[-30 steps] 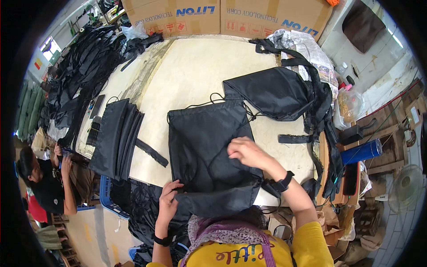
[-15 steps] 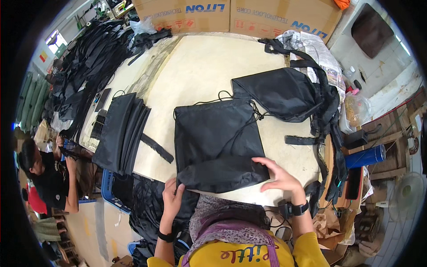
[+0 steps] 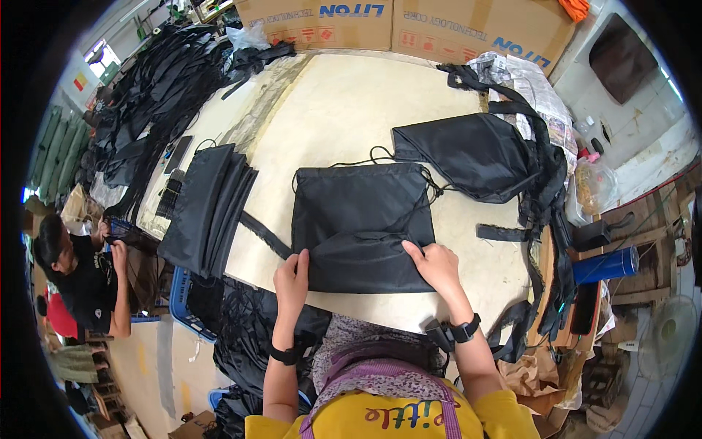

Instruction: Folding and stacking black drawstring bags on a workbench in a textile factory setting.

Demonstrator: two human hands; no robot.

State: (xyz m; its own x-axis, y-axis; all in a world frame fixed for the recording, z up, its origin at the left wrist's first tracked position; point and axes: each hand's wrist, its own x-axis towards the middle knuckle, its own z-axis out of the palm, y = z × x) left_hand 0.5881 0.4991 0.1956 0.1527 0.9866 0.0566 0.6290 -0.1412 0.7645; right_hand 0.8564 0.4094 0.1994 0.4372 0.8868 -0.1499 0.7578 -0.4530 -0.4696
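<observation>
The counter (image 3: 351, 110) is a wide pale slab whose far edge bends with the lens; its near edge is hidden behind the person's head and shoulders at the bottom of the view. Along its left side a long heap of black bags and straps (image 3: 157, 80) runs toward the rim, too dark and tangled to tell one piece from another. Cardboard boxes (image 3: 409, 22) stand along the far edge, cut off at the top.

Right of centre a second black bag (image 3: 468, 154) lies loosely, with straps (image 3: 545, 190) trailing down the counter's right edge. On the left a neat stack of folded black bags (image 3: 208, 208) rests, a flat strap sticking out from under it.

The black drawstring bag (image 3: 362, 223) lies flat in the middle of the counter, near the person, its bottom part folded up over itself; its cord loops at the top are thin and hard to follow.

Both forearms come up from the lower edge. The left hand (image 3: 292, 274) sits at the bag's lower left corner, fingers curled and pinching the folded edge. The right hand (image 3: 436, 265) lies at the lower right corner, fingers together and pressed flat on the fabric; a dark watch is on that wrist.

At the far left another person (image 3: 80, 271) sits, partly cut off.
</observation>
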